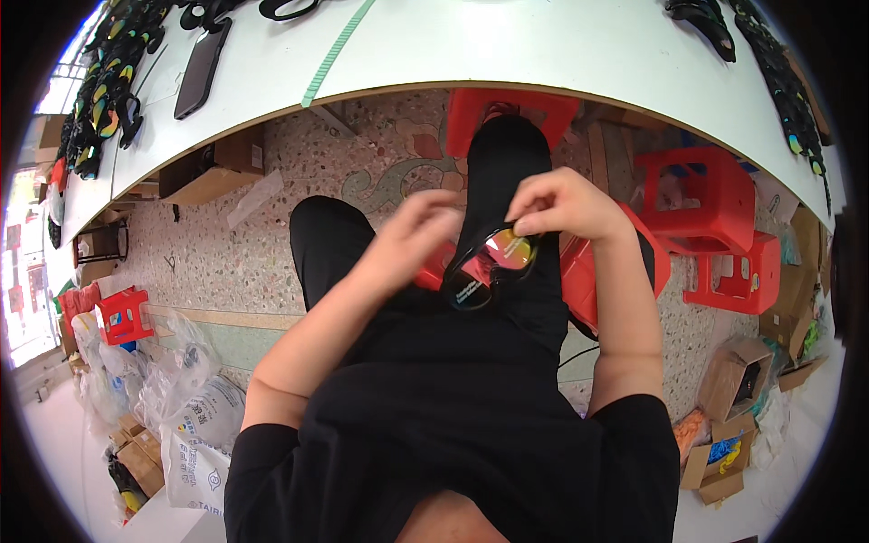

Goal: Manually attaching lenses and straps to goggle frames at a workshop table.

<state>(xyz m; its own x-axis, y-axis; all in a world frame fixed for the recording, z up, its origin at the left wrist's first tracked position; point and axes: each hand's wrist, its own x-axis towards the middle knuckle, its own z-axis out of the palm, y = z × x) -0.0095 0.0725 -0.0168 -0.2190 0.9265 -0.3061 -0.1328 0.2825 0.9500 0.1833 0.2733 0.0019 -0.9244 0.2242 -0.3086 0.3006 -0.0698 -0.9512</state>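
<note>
Over my lap is a pair of swim goggles (498, 260) with a black frame and mirrored lenses in pink, gold and green. A small printed patch shows on each lens. My right hand (563, 204) pinches the upper right end of the goggles between thumb and fingers. To the left of them, my left hand (415, 233) is smeared by motion, so its grip cannot be made out. It seems apart from the frame. My black-trousered legs (509, 172) lie beneath.
A white table (434, 50) curves ahead, bearing a dark phone (201, 72), a green tape strip (337, 52) and heaps of goggles (113, 86) at both ends. Red stools (697, 199) stand right. Plastic bags (195, 389) lie left, open cartons (724, 462) lower right.
</note>
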